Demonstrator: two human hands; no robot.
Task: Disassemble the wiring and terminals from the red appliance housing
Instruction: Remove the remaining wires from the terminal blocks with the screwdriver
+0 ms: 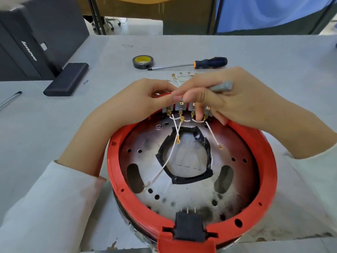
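I am looking down at a round red housing (127,196) sitting on the grey table (255,52), its thick plastic rim circling a dull, scorched metal plate (182,194) punched with small holes and two long slots. A ring of black tape (182,179) is edging the plate's middle opening, and a black plug socket (188,228) is sitting in the rim nearest me. At the far rim, a row of white switch blocks (179,106) is carrying small brass terminals (168,112), with thin white wires (168,161) drooping from them across the plate and ending in little brass rings. Both hands are meeting right over that row. My left hand (138,105) is curling closed, its fingertips pinching at the rim just beside the blocks. My right hand (231,99) is gripping a grey tool handle (221,86) while its lower fingers are reaching down among the terminals. Beyond the hands, loose brass-tipped wire pieces (182,76), a roll of black tape (143,62) and a screwdriver (191,64) are lying on the table.
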